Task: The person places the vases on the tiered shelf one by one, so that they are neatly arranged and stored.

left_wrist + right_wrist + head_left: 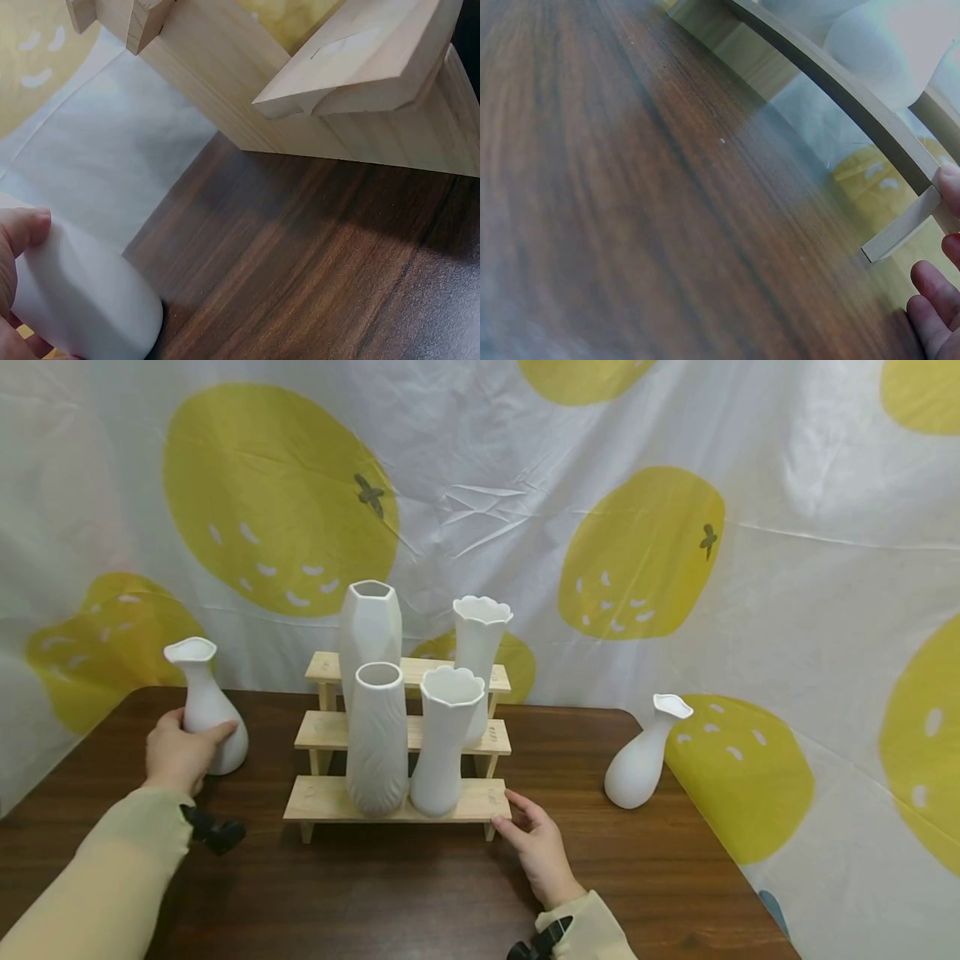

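My left hand point(180, 749) grips the belly of a white vase point(213, 714) with a narrow neck and wavy lip, upright on the table at the left. The same vase point(90, 300) appears in the left wrist view, with the thumb across it. At the centre is a three-step wooden display stand point(315, 799). My right hand point(540, 847) holds the right end of its lowest step between thumb and index finger; the other fingers sit loosely below. On that step stand a leaf-textured vase point(377, 747) and a scalloped-rim vase point(442, 752).
Higher on the stand are a faceted vase point(371, 627) and another scalloped-rim vase point(480, 635). A twisted-neck white vase point(637, 768) stands near the right edge of the dark wooden table point(375, 902). Behind hangs a cloth point(480, 468) with yellow fruit prints.
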Tool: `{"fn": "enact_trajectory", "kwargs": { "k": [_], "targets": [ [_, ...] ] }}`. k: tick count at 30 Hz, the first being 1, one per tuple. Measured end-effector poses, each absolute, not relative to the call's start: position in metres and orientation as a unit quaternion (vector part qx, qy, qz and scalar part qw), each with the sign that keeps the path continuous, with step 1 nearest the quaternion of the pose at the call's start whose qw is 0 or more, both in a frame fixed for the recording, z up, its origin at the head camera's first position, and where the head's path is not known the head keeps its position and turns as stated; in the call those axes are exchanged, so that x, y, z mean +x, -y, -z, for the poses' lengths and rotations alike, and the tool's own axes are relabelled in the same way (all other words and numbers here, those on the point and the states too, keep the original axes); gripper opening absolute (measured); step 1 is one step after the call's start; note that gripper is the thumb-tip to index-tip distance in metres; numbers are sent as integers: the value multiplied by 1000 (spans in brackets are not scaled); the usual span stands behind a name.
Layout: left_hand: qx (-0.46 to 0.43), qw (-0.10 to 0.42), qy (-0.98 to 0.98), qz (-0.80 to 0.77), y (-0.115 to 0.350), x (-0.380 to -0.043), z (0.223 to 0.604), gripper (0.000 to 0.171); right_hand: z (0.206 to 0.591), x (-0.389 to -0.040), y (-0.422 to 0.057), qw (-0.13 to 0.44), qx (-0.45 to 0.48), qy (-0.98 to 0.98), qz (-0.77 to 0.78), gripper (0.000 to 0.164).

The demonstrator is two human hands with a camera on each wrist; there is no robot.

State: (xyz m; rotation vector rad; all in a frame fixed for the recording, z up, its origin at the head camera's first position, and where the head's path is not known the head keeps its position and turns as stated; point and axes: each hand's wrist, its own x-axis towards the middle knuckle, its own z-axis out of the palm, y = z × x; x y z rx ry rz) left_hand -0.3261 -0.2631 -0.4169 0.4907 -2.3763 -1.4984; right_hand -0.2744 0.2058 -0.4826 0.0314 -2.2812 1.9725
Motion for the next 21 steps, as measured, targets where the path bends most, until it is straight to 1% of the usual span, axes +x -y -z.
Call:
{"fn": "enact_trajectory", "kwargs": {
  "k": [8,15,21],
  "targets": [
    [170,140,838,500,264,-324,416,91,473,-271,-204,54,11,750,-659,50],
    [158,139,844,494,265,-326,416,91,479,-272,-205,62,10,749,-660,52],
    [138,135,850,491,265,-327,409,90,482,-273,-205,68,14,752,-655,53]
  ]
}}
